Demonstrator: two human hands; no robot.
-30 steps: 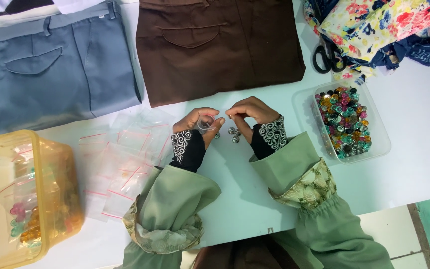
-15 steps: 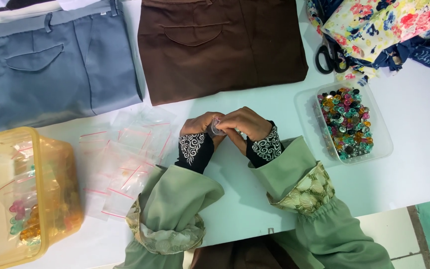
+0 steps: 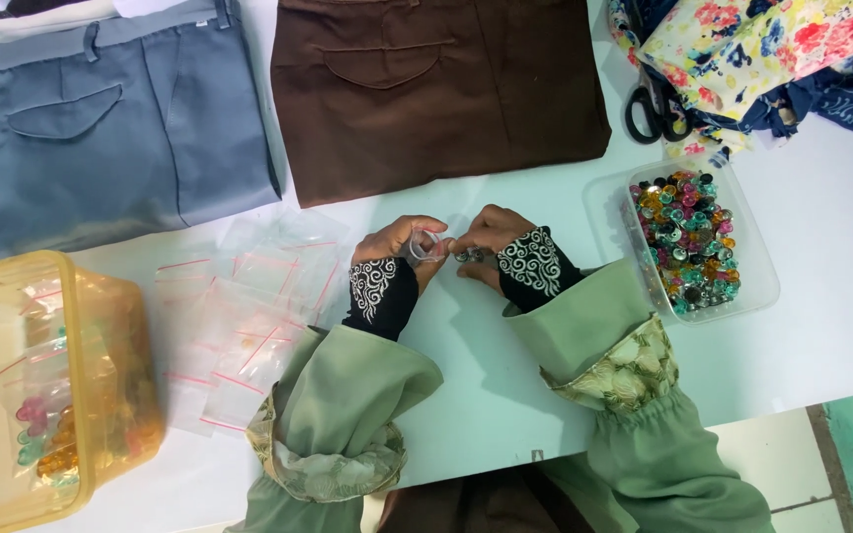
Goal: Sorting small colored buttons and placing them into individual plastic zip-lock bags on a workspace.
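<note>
Your left hand [image 3: 399, 240] pinches a small clear bag [image 3: 426, 247] mid-table [image 3: 505, 395], mouth facing right; your right hand [image 3: 486, 237] fingers pinch small beads [image 3: 466, 256], touching that opening.

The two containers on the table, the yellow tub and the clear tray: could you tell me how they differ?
The yellow tub is tinted, deep and holds filled small bags; the clear tray is colourless, shallow and holds loose mixed-colour beads. The tub sits at the left edge, the tray to the right. Both are open plastic.
</note>
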